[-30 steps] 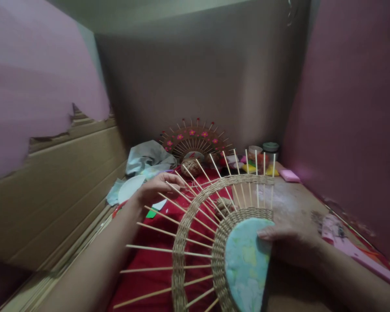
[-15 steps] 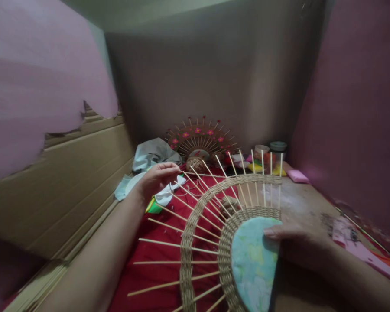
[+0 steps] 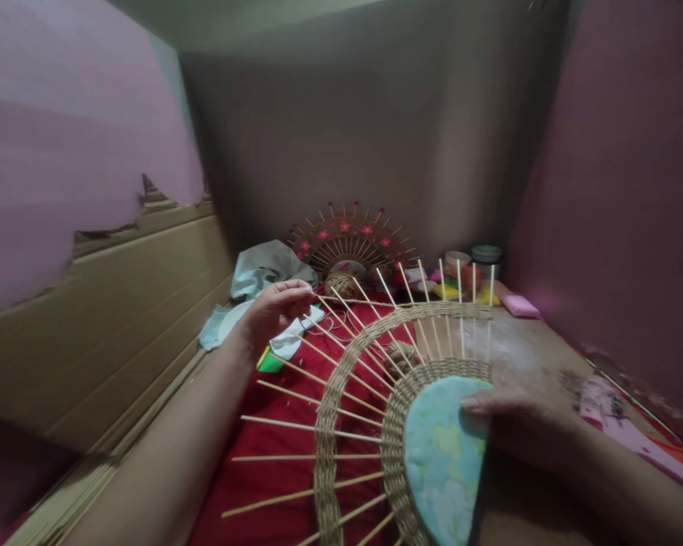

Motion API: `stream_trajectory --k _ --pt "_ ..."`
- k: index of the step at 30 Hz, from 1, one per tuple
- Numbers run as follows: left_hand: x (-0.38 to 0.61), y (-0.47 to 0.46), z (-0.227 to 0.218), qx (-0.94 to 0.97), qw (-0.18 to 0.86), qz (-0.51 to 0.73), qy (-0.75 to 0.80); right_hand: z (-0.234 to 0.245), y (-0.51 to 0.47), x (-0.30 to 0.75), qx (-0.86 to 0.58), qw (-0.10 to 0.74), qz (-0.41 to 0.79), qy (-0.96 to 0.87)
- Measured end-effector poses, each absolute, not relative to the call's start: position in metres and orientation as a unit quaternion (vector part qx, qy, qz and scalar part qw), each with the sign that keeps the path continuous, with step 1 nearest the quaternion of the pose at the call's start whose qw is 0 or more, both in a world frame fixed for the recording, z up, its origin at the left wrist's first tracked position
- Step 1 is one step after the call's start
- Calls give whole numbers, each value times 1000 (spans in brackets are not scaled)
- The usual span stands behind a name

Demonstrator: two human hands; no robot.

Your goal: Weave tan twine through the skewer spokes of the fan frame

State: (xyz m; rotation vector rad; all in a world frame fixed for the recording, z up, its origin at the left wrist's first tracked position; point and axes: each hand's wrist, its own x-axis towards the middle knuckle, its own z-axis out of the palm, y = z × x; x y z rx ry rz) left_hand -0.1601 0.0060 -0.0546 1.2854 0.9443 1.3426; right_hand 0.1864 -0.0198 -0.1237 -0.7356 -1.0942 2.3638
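Observation:
A half-round woven fan frame with thin wooden sticks radiating outward fills the lower middle. Its centre is a pale blue-green half disc, ringed by two bands of woven twine. My right hand grips the disc at its straight edge, thumb on the front and the other fingers hidden behind. Up at the left, my left hand pinches a strand of twine, pulled taut across the stick tips to the outer woven band. Behind the sticks lies a twine ball.
A finished fan with pink flowers leans at the back wall, a twine ball before it. Grey cloth lies left, jars stand right. A pink tool rests near the right wall; cardboard lines the left.
My left hand has shifted very slightly up and left, the twine still pinched and stretched. The fan frame and right hand are almost unchanged.

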Motion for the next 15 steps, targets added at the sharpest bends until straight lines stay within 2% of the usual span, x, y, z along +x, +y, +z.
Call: stream_trajectory --k 15 --pt "-160 7 -56 560 501 555 357 -123 -19 185 -259 219 856 -391"
